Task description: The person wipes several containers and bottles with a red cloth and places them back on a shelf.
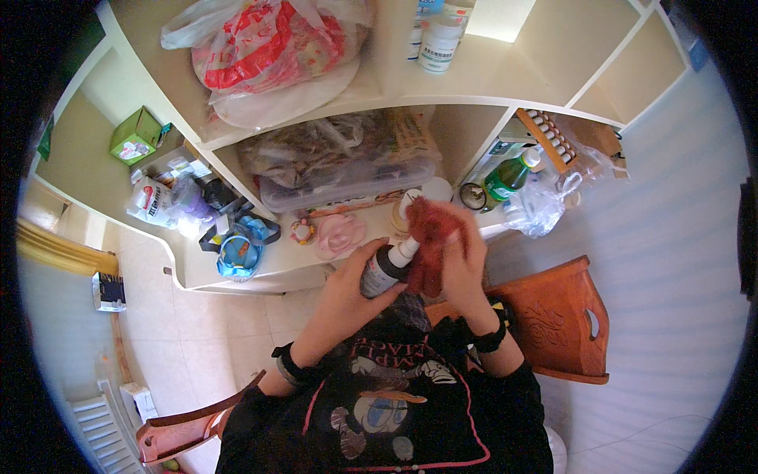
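Note:
My left hand (349, 290) grips a dark bottle (379, 275) with a pale label and a white cap or nozzle (404, 252), tilted up to the right. In my right hand (468, 255) is a bunched dark-red cloth (435, 243), pressed close against the white top; whether it touches is hard to tell, as the hand is blurred. Just beyond my hands, on the cabinet counter, lie a pink coiled item (340, 235) and a small penguin-like figurine (303, 231). A round white-topped container (402, 216) stands behind the cloth, partly hidden by it.
A green bottle (506, 178) and an open tin (473, 196) stand right of the counter, beside a clear plastic bag (542, 204). A blue strapped item (240, 255) lies at the left. Wooden chairs (559, 326) flank me. Above, a shelf holds a red-white plastic bag (278, 53) and white bottles (439, 47).

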Tool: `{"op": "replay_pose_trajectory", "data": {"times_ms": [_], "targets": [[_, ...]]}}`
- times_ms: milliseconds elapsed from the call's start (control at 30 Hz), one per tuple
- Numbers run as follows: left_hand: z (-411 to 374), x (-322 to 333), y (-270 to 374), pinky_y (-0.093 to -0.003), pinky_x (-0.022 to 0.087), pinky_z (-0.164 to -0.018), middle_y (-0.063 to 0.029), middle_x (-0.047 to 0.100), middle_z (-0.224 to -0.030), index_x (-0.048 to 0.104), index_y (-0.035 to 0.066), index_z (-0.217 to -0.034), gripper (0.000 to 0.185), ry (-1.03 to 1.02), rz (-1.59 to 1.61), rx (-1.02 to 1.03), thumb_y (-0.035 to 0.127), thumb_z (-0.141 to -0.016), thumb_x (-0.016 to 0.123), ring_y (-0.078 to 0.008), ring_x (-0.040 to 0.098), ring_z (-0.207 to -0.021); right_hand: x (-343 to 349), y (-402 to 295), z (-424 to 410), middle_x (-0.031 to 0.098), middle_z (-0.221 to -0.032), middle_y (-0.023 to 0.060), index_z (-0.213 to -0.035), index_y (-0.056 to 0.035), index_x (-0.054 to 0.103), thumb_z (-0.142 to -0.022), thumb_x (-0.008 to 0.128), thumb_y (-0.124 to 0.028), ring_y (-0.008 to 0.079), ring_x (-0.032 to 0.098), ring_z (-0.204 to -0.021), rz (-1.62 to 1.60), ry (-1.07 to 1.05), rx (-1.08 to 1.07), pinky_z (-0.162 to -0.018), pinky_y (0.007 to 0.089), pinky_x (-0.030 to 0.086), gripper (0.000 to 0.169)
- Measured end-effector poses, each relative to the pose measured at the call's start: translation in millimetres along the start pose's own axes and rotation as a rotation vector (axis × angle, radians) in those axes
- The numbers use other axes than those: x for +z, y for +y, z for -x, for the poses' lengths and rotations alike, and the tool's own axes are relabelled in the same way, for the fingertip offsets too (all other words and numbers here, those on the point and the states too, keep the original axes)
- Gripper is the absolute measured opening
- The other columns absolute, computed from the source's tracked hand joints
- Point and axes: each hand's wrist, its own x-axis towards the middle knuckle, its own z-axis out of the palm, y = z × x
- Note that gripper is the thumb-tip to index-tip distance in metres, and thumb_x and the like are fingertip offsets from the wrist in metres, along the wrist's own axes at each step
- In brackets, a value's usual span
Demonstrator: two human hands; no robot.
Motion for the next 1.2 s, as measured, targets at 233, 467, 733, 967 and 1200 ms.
{"op": "replay_pose_trajectory", "data": {"times_ms": [233,467,733,967,1200], "targets": [[2.2,-2.3,-4.0,-0.0377,0.047,-0.074,-0.0150,0.056,-0.099,0.045,0.008,-0.119,0.057,-0.007,-0.020,0.014,0.020,-0.069,0.071,-0.0333,0.058,-0.087,-12.8,-9.9,-7.5,0.055,-0.102,0.0074,-0.110,-0.0035,0.052,-0.085,0.054,-0.012,0.0148,0.052,-0.093,0.084,-0.172,0.127,-0.082,0.0278,0.042,0.027],[3.2,-8.0,-20.0,-0.0371,0.047,-0.074,-0.0138,0.056,-0.099,0.049,0.009,-0.117,0.056,-0.019,-0.197,0.151,0.018,-0.067,0.073,-0.0318,0.057,-0.088,-20.9,-6.6,-5.2,0.058,-0.092,0.0054,-0.105,-0.0027,0.053,-0.084,0.055,-0.011,0.0130,0.054,-0.083,0.123,-0.244,0.265,-0.074,0.0257,0.045,0.023],[-6.5,-9.1,-7.9,-0.0405,0.036,-0.094,-0.0160,0.039,-0.128,0.052,0.012,-0.116,0.059,-0.171,0.030,0.114,0.020,-0.063,0.076,-0.0332,0.041,-0.116,-11.4,17.6,-1.2,0.051,-0.105,0.0084,-0.118,-0.0043,0.041,-0.088,0.051,-0.017,0.0142,0.051,-0.093,-0.136,0.013,0.325,-0.078,0.0265,0.044,0.033],[-4.0,3.5,-17.6,-0.0359,0.034,-0.096,-0.0121,0.052,-0.116,0.051,0.008,-0.116,0.061,-0.550,0.351,-0.160,0.021,-0.062,0.077,-0.0247,0.046,-0.112,4.5,26.5,2.3,0.039,-0.130,0.0127,-0.124,0.0017,0.040,-0.093,0.030,-0.043,0.0214,0.038,-0.119,-0.440,-0.316,0.442,-0.101,0.0317,0.028,0.055],[-3.4,3.2,-16.7,-0.0340,0.037,-0.093,-0.0098,0.054,-0.113,0.049,0.006,-0.116,0.065,-0.334,0.300,-0.140,0.016,-0.060,0.079,-0.0208,0.050,-0.106,-23.6,43.3,11.9,0.053,-0.107,0.0095,-0.101,-0.0044,0.058,-0.086,0.053,-0.017,0.0202,0.051,-0.100,0.114,-0.044,0.048,-0.086,0.0296,0.040,0.020]]}}
